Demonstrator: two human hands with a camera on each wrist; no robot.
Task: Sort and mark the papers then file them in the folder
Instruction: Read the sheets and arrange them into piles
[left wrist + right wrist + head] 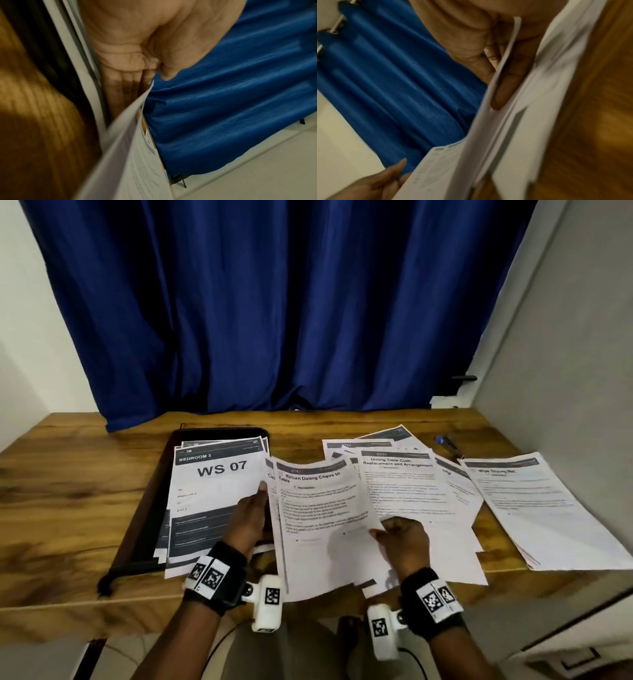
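Observation:
A printed sheet headed "Return Dining Chairs to Table" (318, 525) is lifted off the table between both hands. My left hand (251, 515) holds its left edge, fingers behind the paper and thumb along the edge; the left wrist view shows the palm (130, 40) beside the sheet (137, 169). My right hand (404, 539) pinches the lower right edge, the paper (505, 56) passing between thumb and finger. An open black folder (147, 508) lies at the left with a stack topped by a "WS 07, Bedroom 3" page (212, 484).
Loose sheets fan over the right half of the wooden table (68, 491), among them "Dining Table Cloth Replacement and Arrangement" (404, 487) and a far-right stack (537, 508). A blue pen (445, 441) lies behind them. A blue curtain (274, 302) hangs at the back.

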